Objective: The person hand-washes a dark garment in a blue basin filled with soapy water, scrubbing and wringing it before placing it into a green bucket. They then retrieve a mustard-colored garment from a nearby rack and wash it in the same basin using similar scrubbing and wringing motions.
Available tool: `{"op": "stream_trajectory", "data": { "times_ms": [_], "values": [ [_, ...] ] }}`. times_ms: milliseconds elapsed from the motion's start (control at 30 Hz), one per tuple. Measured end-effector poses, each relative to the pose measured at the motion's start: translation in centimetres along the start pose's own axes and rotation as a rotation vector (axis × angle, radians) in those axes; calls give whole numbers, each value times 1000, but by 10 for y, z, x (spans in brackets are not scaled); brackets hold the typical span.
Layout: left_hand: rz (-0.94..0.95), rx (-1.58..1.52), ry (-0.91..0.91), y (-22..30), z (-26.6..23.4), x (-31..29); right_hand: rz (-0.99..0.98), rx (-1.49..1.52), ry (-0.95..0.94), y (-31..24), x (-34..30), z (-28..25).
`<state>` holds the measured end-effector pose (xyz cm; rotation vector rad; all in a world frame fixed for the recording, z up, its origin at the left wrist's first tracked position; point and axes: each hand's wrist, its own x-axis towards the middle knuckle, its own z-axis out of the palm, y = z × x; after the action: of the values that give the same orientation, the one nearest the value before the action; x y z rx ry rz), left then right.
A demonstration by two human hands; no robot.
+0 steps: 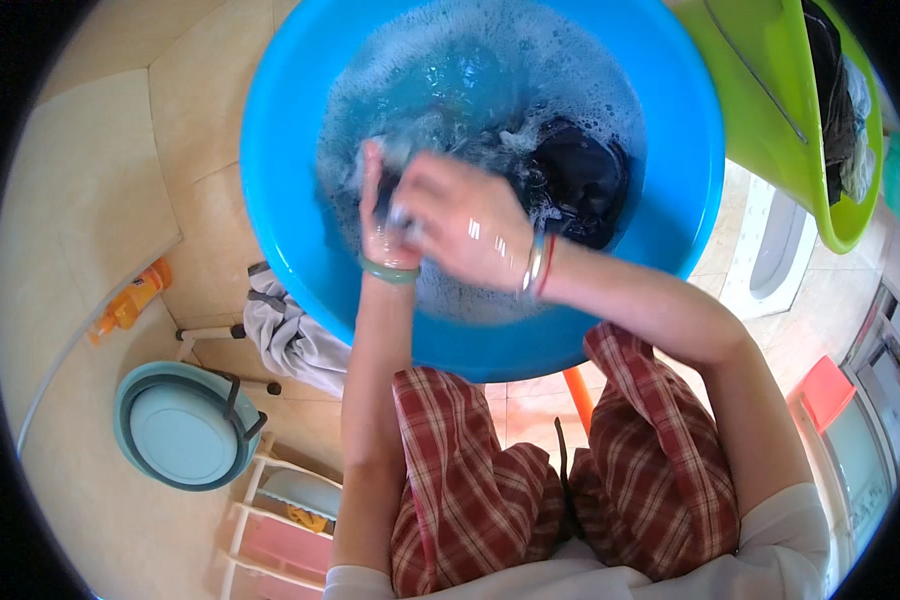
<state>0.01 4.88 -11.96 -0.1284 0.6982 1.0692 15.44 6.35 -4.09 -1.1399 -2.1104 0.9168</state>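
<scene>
A big blue basin [280, 190] holds cloudy, sudsy water. My left hand [382, 235], with a green bangle on its wrist, is over the basin's near left part, one finger pointing up. My right hand [470, 220], wearing a silver bangle and a red cord, lies across it with curled, motion-blurred fingers. A dark wet cloth [390, 190] is bunched between the two hands, largely covered by them. To the right of my hands, a dark navy garment [582, 180] bulges out of the suds. Most of the left fingers are hidden.
At the upper right stands a lime-green bucket [770, 110] with clothes in it, near a white floor toilet [770, 250]. Left lie a grey cloth [288, 335], an orange bottle [130, 300] and a teal folding basin [185, 430]. A rack [280, 545] stands below.
</scene>
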Motion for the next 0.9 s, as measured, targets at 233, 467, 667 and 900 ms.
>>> {"op": "stream_trajectory", "data": {
  "times_ms": [233,467,667,900],
  "values": [
    [262,135,390,-15,87,-28,-281,44,35,-53,-10,0],
    [255,117,388,-18,80,-19,-362,-22,169,-45,7,-8],
    [249,83,395,-19,77,-21,-329,147,278,-37,24,-3],
    [259,29,391,-28,76,-26,-38,77,273,17,33,-10]
  ]
}}
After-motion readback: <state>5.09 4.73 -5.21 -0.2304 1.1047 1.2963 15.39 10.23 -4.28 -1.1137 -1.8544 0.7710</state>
